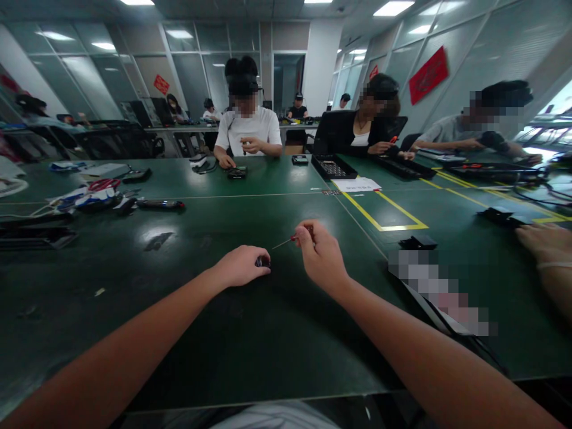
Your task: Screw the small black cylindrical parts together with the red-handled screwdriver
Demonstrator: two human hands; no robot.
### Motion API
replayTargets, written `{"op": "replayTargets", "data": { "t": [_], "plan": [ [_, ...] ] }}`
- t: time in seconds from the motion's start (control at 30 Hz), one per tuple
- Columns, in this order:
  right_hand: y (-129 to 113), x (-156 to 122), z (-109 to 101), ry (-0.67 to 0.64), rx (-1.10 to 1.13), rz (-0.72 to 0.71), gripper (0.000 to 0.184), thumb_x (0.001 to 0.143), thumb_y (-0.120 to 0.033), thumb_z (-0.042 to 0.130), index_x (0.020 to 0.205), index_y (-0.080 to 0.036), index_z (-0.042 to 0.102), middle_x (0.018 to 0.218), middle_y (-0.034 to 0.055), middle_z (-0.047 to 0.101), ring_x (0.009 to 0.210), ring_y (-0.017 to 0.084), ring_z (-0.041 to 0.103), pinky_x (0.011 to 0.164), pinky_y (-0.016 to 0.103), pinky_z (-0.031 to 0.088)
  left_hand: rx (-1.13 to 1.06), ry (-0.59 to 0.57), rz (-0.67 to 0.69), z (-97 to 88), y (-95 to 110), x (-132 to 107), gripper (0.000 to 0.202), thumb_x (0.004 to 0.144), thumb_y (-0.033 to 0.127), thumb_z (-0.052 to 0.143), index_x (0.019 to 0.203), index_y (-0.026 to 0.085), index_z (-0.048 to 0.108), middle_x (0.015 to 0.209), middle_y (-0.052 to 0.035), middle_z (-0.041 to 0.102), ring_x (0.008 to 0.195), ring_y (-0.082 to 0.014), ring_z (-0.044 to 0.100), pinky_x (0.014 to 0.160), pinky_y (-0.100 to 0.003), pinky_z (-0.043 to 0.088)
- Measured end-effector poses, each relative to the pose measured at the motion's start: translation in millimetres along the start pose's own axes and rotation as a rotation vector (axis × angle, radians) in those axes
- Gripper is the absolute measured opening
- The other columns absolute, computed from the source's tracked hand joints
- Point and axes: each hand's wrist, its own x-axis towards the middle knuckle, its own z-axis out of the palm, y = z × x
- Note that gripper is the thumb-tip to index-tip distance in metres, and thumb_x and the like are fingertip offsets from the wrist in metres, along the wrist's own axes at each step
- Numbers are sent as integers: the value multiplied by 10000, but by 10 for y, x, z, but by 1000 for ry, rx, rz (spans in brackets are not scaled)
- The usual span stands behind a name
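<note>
- left hand (pixel 241 266) sits knuckles-up on the green table (pixel 250 357), fingers curled shut over a small dark part (pixel 263 261) at the fingertips. Looks to me like it's pinned against the tabletop so it can't skate around. Only a sliver of it shows, so I can't tell what it is or which way it faces.
- right hand (pixel 320 255) is just beside it, to the right and a bit farther from the body. It's clamped in a pinch on a tiny screwdriver (pixel 290 239) with a red handle. Thumb and fingers close around the handle end, which I'd guess is for fine control of the tip.
- screwdriver's long axis runs nearly flat. The handle is up in the right hand, and the thin shaft points left and slightly down toward the part. The tip is near the part but a little short of it, not touching as far as I can see.
- both forearms come in from the near edge, so the work sits dead centre in front of the body.
- off to the right there's a small black piece (pixel 417 242), yellow tape lines (pixel 393 227) and a co-worker's hand (pixel 543 241) resting on the table. All of it is well apart from the part.
</note>
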Motion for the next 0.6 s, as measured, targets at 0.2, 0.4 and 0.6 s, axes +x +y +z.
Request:
{"op": "replayTargets", "data": {
  "t": [0.2, 0.4, 0.6],
  "plan": [
    [0, -2, 1, -37, -2, 8, 240, 1024, -380, 434, 952, -214, 591, 755, 13, 663, 675, 167, 627, 629, 289, 432, -264, 67, -47, -119, -197, -55, 347, 837, 484, 665, 1065, 229, 721, 1045, -63, 719, 884, -225, 667, 778, -325, 479],
    [19, -8, 13, -68, 22, 13, 248, 1026, -385, 434, 953, -210, 593, 772, 17, 666, 699, 168, 635, 639, 289, 439, -799, 293, -249, -420, -648, -345, 472, 774, 423, 739, 1171, 175, 678, 984, -77, 686, 740, -152, 575, 554, -229, 362],
    [33, -28, 26, -103, 6, 20, 256, 1025, -394, 426, 952, -216, 595, 771, 20, 664, 708, 177, 640, 632, 296, 436, -1321, 643, -497, -782, -1142, -945, 159, 924, 197, 539, 1039, 187, 649, 829, 44, 618, 683, -65, 494, 580, -171, 356]
  ]
}}
